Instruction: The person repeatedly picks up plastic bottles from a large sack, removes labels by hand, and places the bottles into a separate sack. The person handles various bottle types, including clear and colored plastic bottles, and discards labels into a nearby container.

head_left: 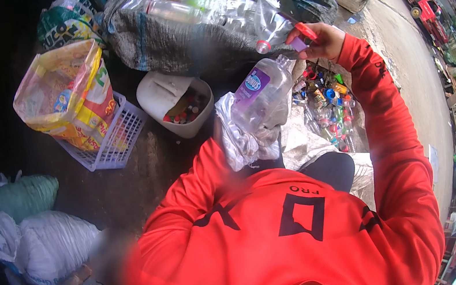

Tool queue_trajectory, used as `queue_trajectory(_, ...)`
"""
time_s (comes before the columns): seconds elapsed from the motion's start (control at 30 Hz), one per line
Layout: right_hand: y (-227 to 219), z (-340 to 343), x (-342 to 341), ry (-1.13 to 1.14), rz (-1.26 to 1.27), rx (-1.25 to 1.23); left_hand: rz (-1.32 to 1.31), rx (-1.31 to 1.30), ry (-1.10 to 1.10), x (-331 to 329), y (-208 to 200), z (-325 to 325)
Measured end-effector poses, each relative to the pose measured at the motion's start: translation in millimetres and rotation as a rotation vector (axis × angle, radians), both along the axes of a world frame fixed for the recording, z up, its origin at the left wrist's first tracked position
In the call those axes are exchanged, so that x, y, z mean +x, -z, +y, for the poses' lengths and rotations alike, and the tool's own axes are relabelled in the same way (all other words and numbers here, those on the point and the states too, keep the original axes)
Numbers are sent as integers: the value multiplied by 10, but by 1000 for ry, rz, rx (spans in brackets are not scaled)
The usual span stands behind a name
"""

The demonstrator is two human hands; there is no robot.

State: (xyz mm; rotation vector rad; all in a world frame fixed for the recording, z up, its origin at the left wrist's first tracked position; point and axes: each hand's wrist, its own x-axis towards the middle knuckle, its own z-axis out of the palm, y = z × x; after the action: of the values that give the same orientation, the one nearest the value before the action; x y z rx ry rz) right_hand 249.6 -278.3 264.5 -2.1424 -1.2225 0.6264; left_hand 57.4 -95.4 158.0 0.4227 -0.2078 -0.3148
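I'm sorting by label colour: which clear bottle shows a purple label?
The large bottle left of and below the right hand, beside the white cloth. Its purple label sets it apart; none shows on the bottles in the grey sack.

We look steeply down from the wearer's head through one wide fisheye lens, with the red shirt so near that it fills the lower middle of the frame. We face forward past the lap: the right hand shows right of upper centre, the grey sack along the top. At our right, the pavement curves beside the dark rim.
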Motion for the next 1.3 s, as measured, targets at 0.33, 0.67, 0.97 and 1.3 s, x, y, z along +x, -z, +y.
queue_trajectory(0.33,1772,1391,-483,240,307,-246,113,366,-122,-723,705,596)
queue_trajectory(0.67,2346,909,-634,264,-184,9,216,532,-254,-859,1120,748)
queue_trajectory(0.97,2904,-203,-1515,638,-32,185,-3,531,-301,99,1125,538)
queue_trajectory(1.3,2699,-411,-1237,975,100,424,-120,519,-342,396,679,199)
